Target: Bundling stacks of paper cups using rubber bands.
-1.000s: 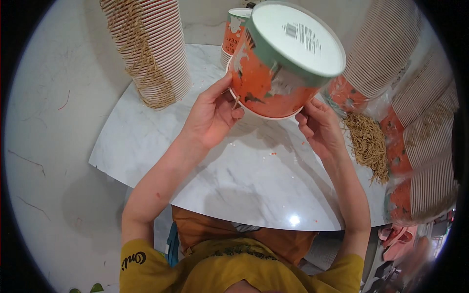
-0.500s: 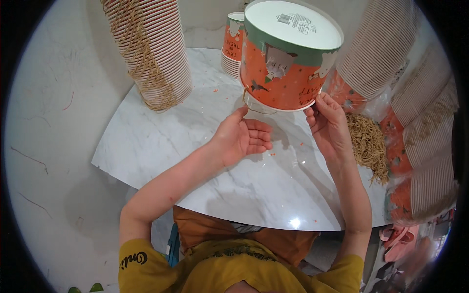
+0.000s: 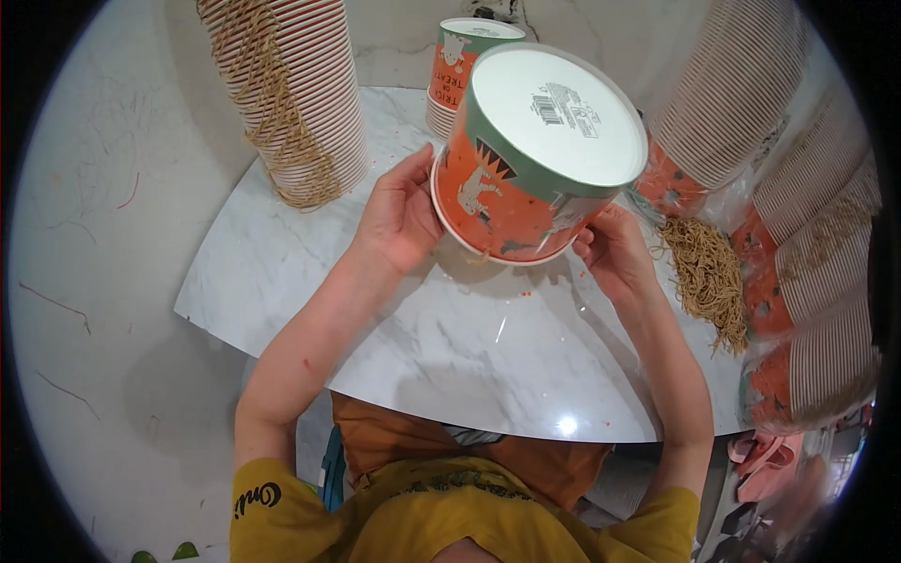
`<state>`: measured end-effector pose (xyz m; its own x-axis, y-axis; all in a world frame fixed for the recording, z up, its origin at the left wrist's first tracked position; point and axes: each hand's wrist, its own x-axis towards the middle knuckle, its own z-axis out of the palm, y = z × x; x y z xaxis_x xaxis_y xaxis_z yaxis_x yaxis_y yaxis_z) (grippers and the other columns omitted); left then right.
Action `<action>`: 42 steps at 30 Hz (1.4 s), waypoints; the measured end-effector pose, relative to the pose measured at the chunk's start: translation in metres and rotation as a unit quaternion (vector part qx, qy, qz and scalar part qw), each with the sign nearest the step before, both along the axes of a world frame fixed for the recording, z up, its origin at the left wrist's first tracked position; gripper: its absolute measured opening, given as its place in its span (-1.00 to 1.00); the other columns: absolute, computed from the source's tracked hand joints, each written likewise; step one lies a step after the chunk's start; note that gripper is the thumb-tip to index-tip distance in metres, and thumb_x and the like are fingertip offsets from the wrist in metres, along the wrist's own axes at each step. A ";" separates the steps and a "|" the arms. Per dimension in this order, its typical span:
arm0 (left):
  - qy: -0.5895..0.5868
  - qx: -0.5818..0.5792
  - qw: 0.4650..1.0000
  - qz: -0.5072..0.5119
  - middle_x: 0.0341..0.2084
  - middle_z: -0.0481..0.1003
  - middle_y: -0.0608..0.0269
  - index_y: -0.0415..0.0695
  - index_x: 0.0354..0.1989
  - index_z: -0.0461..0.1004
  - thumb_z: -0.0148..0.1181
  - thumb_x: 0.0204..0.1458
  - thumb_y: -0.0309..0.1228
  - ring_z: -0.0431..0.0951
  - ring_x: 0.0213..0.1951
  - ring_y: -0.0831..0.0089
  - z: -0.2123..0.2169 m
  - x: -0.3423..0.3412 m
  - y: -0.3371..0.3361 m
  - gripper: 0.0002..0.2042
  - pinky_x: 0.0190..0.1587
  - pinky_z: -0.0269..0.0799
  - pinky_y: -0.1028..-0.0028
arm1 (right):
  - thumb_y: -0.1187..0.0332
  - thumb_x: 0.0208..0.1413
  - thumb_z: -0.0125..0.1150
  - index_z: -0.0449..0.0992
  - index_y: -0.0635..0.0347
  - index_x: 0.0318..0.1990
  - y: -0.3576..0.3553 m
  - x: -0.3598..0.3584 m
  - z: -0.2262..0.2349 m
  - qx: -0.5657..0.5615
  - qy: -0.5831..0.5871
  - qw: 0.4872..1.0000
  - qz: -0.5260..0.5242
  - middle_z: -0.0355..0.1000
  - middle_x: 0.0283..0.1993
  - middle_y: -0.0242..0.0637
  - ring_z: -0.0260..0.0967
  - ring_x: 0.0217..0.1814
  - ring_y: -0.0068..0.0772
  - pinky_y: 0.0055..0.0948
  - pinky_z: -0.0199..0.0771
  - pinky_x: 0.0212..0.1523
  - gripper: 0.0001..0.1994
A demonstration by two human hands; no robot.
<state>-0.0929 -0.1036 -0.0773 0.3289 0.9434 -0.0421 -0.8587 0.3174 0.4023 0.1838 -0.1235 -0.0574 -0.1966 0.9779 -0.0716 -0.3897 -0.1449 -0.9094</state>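
An orange and green paper bucket (image 3: 516,202) with printed figures is tilted upside down above the table, its white bottom facing up toward me. My left hand (image 3: 399,216) is closed on the rim at its left side, the fingers partly hidden by the bucket. At the lower right of the rim, my right hand (image 3: 617,251) grips it with bent fingers. A short bit of tan cord (image 3: 481,257) shows at the near rim. To the right of my right hand lies a heap of tan cords (image 3: 704,277) on the table.
On the left rises a tall stack of nested buckets (image 3: 305,113) with cords along its side. Behind the held bucket stands a shorter upside-down stack (image 3: 452,66). Several plastic-wrapped stacks (image 3: 727,94) line the right. The marble-patterned table (image 3: 469,375) has a curved near edge.
The bucket has come lower and nearer and has been turned, showing other printed figures. My left hand has moved from open below the bucket up to its left rim.
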 end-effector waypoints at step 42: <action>0.384 0.387 0.561 0.623 -0.36 0.54 0.26 -0.29 -0.17 0.45 0.17 0.19 -0.45 0.54 -0.40 0.59 0.266 -0.144 0.007 -0.85 -0.37 0.52 0.55 | 0.50 0.24 0.12 0.19 0.21 0.29 0.096 -0.214 0.208 0.463 0.130 0.876 0.024 0.49 -0.19 -0.22 0.48 -0.24 -0.47 -0.44 0.64 -0.19 -0.52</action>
